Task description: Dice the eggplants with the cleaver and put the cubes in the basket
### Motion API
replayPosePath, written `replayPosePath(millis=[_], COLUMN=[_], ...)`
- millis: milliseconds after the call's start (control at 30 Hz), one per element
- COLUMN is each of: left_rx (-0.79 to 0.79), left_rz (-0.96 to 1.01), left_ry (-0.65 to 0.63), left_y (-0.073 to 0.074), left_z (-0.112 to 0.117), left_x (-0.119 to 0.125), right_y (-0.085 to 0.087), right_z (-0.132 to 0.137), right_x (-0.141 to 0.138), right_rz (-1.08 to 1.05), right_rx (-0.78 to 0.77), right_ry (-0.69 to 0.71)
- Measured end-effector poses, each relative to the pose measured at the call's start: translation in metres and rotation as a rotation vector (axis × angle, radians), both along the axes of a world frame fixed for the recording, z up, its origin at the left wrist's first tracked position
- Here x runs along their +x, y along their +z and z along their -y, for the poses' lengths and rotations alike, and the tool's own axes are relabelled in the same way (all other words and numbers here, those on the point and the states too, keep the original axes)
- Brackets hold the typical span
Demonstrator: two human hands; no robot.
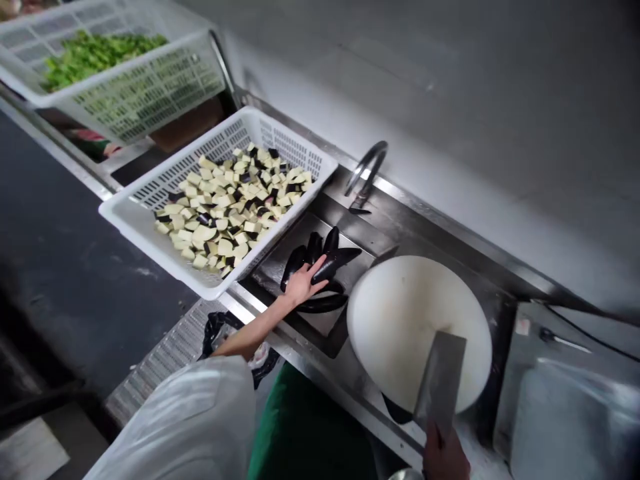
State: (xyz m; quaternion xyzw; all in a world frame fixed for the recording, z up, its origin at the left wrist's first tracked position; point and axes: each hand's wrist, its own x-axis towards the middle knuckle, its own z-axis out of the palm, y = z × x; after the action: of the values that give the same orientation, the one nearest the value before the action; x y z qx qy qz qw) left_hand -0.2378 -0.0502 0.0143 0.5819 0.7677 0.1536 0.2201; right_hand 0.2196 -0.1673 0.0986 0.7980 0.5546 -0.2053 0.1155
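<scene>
My left hand [301,285] reaches over the sink [270,267], its fingers spread at the near end of a dark eggplant [340,261]. Several more whole eggplants [323,305] lie around and beneath the hand. My right hand [447,457], low in the view, grips the handle of a cleaver [441,377]. The broad blade points away from me over the round white cutting board [400,313]. Left of the sink, a white basket [165,260] holds cubed eggplant [225,207].
A curved faucet [370,170] rises behind the sink, against the wall. Farther left stands another white basket [150,100] with chopped greens [100,57]. To the right, a knife [565,340] lies on a metal surface near clear plastic [565,420].
</scene>
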Motion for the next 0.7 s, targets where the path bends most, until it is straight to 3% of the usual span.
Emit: replayPosePath(millis=[133, 233, 333, 400, 567, 700], left_rx=[0.055, -0.009, -0.098, -0.134, -0.157, -0.143], left_rz=[-0.031, -0.070, -0.149, -0.200, -0.256, -0.258], left_ry=[-0.262, -0.447, -0.587, -0.616, -0.619, -0.630], left_y=[0.068, 0.096, 0.102, 0.099, 0.095, 0.095], left_z=[0.017, 0.015, 0.011, 0.008, 0.004, 0.004], left_x=[0.083, 0.149, 0.196, 0.211, 0.213, 0.211], right_y=[0.014, 0.031, 0.040, 0.043, 0.047, 0.044], right_z=[-0.002, 0.001, 0.006, 0.009, 0.008, -0.012], right_x=[0.002, 0.011, 0.022, 0.027, 0.033, 0.026], right_rz=[0.016, 0.031, 0.025, 0.017, 0.019, -0.074], right_rx=[0.032, 0.060, 0.064, 0.030, -0.063, -0.033], right_ry=[0.073, 0.138, 0.174, 0.202, 0.247, 0.253])
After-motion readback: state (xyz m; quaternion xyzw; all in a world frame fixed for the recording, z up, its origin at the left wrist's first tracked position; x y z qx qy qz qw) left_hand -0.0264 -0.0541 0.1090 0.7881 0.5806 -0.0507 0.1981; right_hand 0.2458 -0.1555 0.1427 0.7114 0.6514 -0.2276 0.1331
